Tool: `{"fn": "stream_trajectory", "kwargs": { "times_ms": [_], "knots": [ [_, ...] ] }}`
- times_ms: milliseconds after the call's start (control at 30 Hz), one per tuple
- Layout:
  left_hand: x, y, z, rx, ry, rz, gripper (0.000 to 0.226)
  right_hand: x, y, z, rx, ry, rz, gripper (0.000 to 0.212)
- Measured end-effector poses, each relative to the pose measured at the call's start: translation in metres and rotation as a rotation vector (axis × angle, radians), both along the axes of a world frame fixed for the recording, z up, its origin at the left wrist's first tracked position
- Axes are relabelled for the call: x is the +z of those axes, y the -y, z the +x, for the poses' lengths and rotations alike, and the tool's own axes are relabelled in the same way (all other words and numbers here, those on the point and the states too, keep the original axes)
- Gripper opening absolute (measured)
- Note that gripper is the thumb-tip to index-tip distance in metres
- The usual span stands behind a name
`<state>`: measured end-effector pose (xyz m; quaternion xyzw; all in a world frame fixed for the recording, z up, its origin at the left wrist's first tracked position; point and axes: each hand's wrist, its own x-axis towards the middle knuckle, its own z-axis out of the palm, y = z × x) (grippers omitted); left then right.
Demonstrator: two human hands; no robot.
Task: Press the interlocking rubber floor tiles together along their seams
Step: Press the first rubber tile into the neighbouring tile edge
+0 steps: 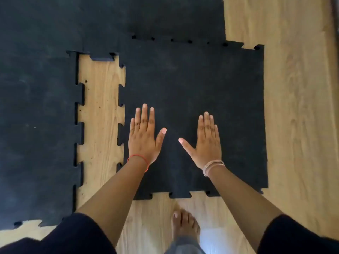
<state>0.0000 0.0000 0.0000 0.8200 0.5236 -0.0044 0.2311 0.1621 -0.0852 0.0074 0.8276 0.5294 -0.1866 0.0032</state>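
A loose black rubber tile [192,85] with jigsaw edges lies on the wooden floor in the middle. My left hand [144,136] rests flat on its near left part, fingers spread, holding nothing. My right hand [206,142] lies flat beside it on the same tile, thumb out. A larger black tile [36,125] sits to the left, parted from the middle tile by a strip of bare wood [100,116]. The far tiles [128,19] meet the middle tile's top edge, where small gaps show along the seam [179,40].
Light wooden floor [293,107] runs along the right side and in front. My bare foot [185,228] stands on the wood just below the middle tile's near edge. Dark sleeves fill the bottom corners.
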Motion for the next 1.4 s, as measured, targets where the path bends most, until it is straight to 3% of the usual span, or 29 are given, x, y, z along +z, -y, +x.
{"fn": "stream_trajectory", "kwargs": {
  "times_ms": [200, 467, 633, 833, 933, 1033, 1100, 1233, 1300, 1400],
  "knots": [
    [-0.051, 0.001, 0.004, 0.036, -0.049, 0.097, 0.071, -0.058, -0.002, -0.003, 0.042, 0.066, 0.114, 0.089],
    [-0.049, 0.002, 0.005, 0.024, -0.065, 0.119, 0.072, -0.057, -0.019, 0.009, 0.009, 0.068, 0.173, 0.082],
    [-0.049, 0.002, 0.005, 0.037, -0.068, 0.13, 0.073, -0.057, -0.078, 0.037, 0.045, 0.099, 0.174, 0.087],
    [-0.04, 0.001, 0.006, 0.026, -0.098, 0.123, 0.073, -0.038, -0.196, 0.09, 0.172, -0.008, 0.103, 0.093],
    [-0.04, 0.001, 0.006, 0.034, -0.091, 0.121, 0.072, -0.026, -0.247, 0.104, 0.233, 0.081, -0.008, 0.096],
    [-0.043, 0.0, 0.004, 0.027, -0.104, 0.131, 0.072, -0.026, -0.271, 0.098, 0.303, 0.139, 0.019, 0.091],
    [-0.043, 0.0, 0.004, 0.023, -0.097, 0.144, 0.072, -0.025, -0.277, 0.091, 0.282, 0.185, 0.076, 0.084],
    [-0.045, 0.002, -0.006, 0.037, -0.056, 0.164, 0.073, -0.007, -0.287, 0.084, 0.185, 0.145, -0.032, 0.083],
    [-0.045, 0.004, -0.02, 0.052, -0.07, 0.137, 0.072, 0.002, -0.287, 0.073, 0.159, 0.073, 0.055, 0.075],
    [-0.047, 0.004, -0.056, 0.111, -0.086, 0.159, 0.073, 0.009, -0.294, 0.033, 0.264, -0.036, 0.341, 0.06]
  ]
}}
